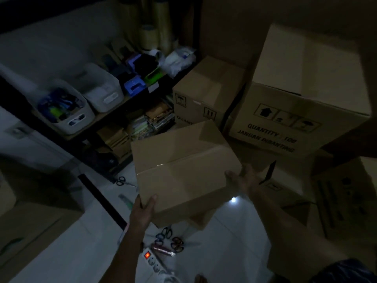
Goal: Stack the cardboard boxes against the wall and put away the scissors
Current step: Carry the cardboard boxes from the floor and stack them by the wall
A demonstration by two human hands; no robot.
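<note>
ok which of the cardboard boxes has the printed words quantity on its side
The big box at upper right, standing behind the plain box held in both hands. Its front face reads QUANTITY 100 under three handling symbols; the held box's faces are blank.

Box (183, 172) you're holding: plain brown cardboard, matt, w/ a glossy tape strip along the top seam. Printed box (302, 119) is the same matt cardboard, black ink. Floor (228, 242) is white tile, smooth & shiny, throws a light spot back. Bins (102, 92) on the shelf look like white plastic. Power strip (155, 262): white plastic too.
</note>
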